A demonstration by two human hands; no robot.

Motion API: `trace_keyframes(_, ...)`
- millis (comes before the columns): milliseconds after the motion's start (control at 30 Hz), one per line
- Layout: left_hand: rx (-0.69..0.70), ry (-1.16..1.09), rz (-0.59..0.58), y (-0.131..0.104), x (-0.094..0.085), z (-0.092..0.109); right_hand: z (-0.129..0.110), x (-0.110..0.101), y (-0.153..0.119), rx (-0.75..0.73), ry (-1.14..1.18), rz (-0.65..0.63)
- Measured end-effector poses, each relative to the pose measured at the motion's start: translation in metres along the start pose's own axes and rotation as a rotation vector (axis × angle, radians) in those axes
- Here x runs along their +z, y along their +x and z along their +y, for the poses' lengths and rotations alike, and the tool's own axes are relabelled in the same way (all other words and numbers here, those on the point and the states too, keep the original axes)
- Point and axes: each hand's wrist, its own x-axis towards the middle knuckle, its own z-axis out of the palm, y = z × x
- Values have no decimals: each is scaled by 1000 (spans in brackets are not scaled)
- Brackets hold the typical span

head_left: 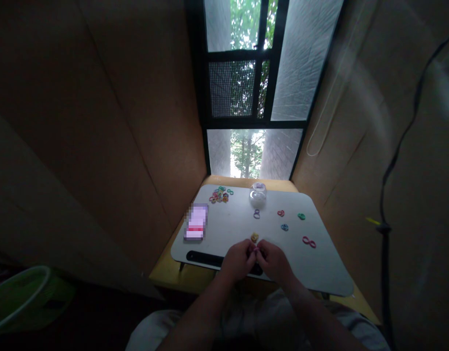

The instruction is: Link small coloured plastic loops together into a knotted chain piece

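Both hands meet over the near edge of a white folding table (224,222). My left hand (239,259) and my right hand (272,261) are closed, fingertips together on a small pink band (256,248), mostly hidden by the fingers. Just beyond them lies a yellow band (254,237). Farther off is a greyish-purple band (256,214). To the right lie a red band (280,213), a blue band (285,227), a green band (301,216) and a pink figure-eight band (308,242).
A pile of coloured bands (220,195) lies at the table's back left, near a phone (196,222). A clear jar (258,195) stands at the back. A black slot (204,258) runs along the near edge. A green basket (30,302) is at lower left.
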Motion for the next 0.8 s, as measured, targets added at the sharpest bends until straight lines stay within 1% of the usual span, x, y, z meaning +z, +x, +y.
trace_keyframes(233,-12,9,-6,0,0,1,2,1,0,-38,-8,22)
trace_keyframes(800,7,-4,-7,0,0,-1,2,2,-1,-19,-14,7)
